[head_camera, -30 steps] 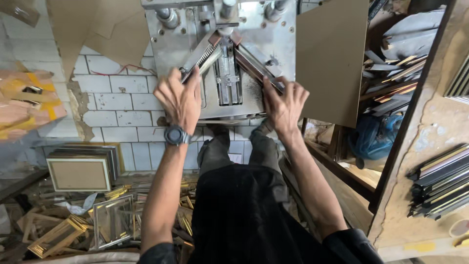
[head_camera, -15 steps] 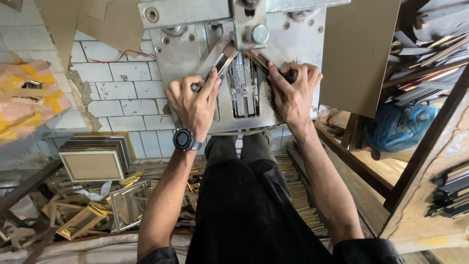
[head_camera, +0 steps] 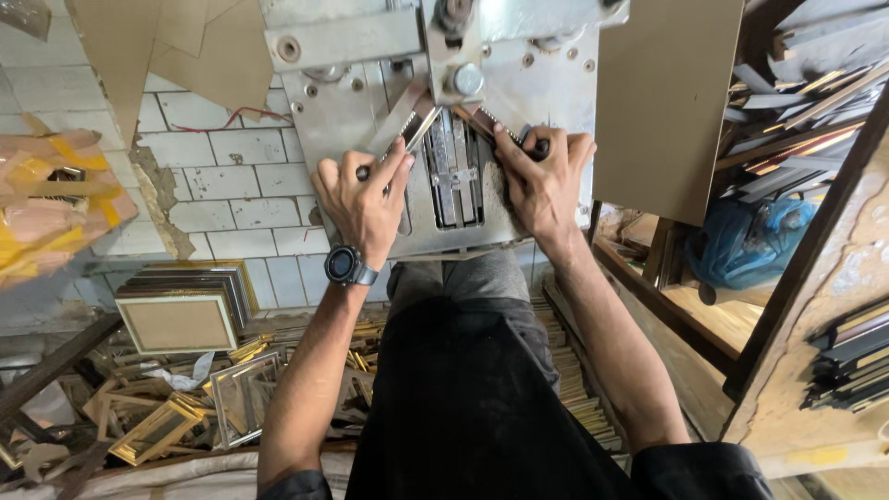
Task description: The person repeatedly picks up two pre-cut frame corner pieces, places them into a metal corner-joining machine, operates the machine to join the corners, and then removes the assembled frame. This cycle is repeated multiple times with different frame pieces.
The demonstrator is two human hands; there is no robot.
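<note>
While both moulding strips now sit mitred at the machine's centre, my left hand (head_camera: 366,199) clamps the left strip (head_camera: 407,130) and my right hand (head_camera: 546,181) has closed on the right strip (head_camera: 483,123), steadier than before.

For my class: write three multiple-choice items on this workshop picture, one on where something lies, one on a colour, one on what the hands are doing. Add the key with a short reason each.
1. Where does the heap of gilt picture frames lie?
A. on the floor below the left hand
B. on top of the metal machine
C. on the shelf at the right

2. What colour is the bag on the lower shelf at the right?
A. red
B. blue
C. white

3. How are the two moulding strips held?
A. lying loose, untouched
C. both in one hand
B. one under each hand, meeting in a corner

Key: 1 A, the frames lie low at the left. 2 B, it shows blue. 3 B, the left hand presses the left strip, the right hand presses the right strip on the metal machine.
</note>
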